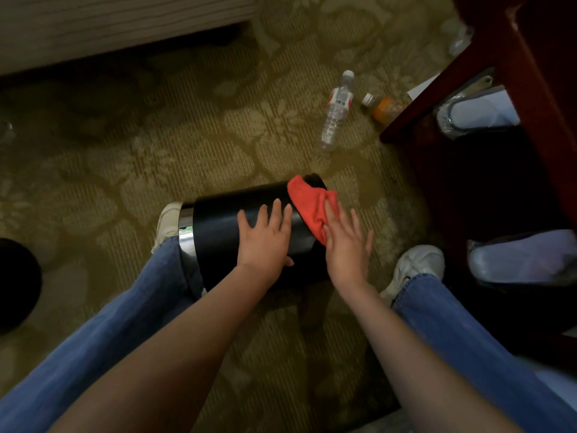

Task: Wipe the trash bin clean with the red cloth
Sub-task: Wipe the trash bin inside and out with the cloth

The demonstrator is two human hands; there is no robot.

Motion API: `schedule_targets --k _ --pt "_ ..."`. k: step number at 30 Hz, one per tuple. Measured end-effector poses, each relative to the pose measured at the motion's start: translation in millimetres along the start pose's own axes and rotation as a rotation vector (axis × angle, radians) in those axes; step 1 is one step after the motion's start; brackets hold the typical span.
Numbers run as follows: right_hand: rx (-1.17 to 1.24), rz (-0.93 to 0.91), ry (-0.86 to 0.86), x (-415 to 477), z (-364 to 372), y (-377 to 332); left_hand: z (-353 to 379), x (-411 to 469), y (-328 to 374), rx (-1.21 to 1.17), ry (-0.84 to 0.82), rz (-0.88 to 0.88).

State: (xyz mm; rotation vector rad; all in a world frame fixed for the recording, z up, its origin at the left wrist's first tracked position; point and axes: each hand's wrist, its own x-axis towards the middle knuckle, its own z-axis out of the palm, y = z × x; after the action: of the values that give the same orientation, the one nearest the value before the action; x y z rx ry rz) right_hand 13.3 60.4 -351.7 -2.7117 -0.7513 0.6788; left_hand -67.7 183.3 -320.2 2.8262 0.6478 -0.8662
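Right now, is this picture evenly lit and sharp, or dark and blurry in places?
Head view: dim, warm light; deep shadow under the dark red wooden table on the right; a bright glint on the silver rim of the black cylindrical trash bin; the red cloth reads fairly sharp; wide-angle bending toward the edges.

Likely hotel room: floral carpet, bed base, wrapped slippers under wooden desk.
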Motion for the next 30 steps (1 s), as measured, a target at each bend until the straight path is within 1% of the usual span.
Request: schedule_targets --k 3,7,9,11,14,16,20,23,27,30 --pt "-0.046 -0.013 0.021 21.6 -2.2 -2.6 0.7 1.1 -0.9 0.017 0.005 0.002" --pt "-0.046 0.018 -0.073 81.9 -14.1 -22.1 3.0 1.6 0.0 0.010 0.001 0.004" --pt "-0.080 -0.006 -0.083 97.8 -15.1 -27.8 2.0 2.7 -1.2 -0.004 -0.007 -0.001" --pt "-0.063 -0.057 -0.014 87.2 -11.5 -22.8 -2.3 6.0 -3.9 -0.020 -0.018 -0.005" --pt "-0.045 -0.152 0.153 36.3 -2.7 -3.0 -4.1 7.2 -4.1 -0.025 -0.023 -0.009" --pt "-0.070 -0.148 0.215 0.3 6.2 11.3 -3.3 6.3 -3.1 -0.028 -0.021 -0.011" --pt "-0.099 -0.070 0.186 -48.7 29.0 27.9 -5.3 8.8 -3.3 -0.017 -0.027 -0.022" --pt "-0.093 -0.040 0.181 -55.3 33.1 28.3 -4.1 9.2 -3.5 -0.013 -0.022 -0.028" --pt "-0.131 -0.127 0.247 -40.3 25.8 24.9 -0.3 6.8 -3.0 0.002 -0.007 -0.018" --pt "-0.154 -0.166 0.256 -6.3 9.0 9.7 2.2 3.9 -0.8 0.004 0.001 -0.004"
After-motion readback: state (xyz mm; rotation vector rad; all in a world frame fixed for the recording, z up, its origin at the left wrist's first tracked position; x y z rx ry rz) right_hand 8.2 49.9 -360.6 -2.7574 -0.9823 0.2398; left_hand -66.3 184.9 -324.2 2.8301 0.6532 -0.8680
